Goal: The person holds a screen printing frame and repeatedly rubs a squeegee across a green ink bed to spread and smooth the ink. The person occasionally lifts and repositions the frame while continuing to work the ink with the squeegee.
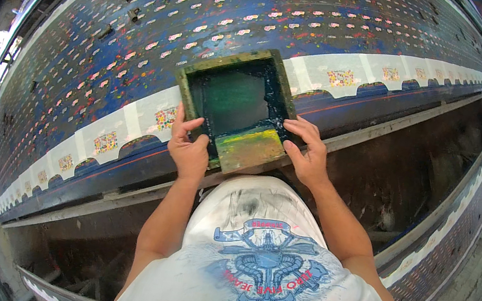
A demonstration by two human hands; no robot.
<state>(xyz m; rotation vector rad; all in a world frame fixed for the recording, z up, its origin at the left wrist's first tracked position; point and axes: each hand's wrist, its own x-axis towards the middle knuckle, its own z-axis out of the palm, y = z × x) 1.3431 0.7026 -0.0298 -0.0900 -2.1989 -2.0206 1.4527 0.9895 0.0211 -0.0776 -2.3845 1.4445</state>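
Observation:
A small wooden screen printing frame (185, 89), smeared with dark green ink, is tilted a little over the near edge of a long printed sheet. Its mesh (235, 100) looks dark and wet. Across the frame's near end lies a flat piece stained yellow and green (250, 150), perhaps a squeegee; its exact kind is unclear. My left hand (187, 150) grips the left side of the frame, with the index finger and thumb showing. At the right side, my right hand (309, 154) holds it too, fingers on the rim beside the stained piece.
Rows of small printed motifs cover the long sheet (230, 10) on the table. A white scalloped strip with colourful patches (340, 77) runs along its near side. Several small dark pieces (134, 14) lie at the far left. Behind me is another long printed table (440, 265).

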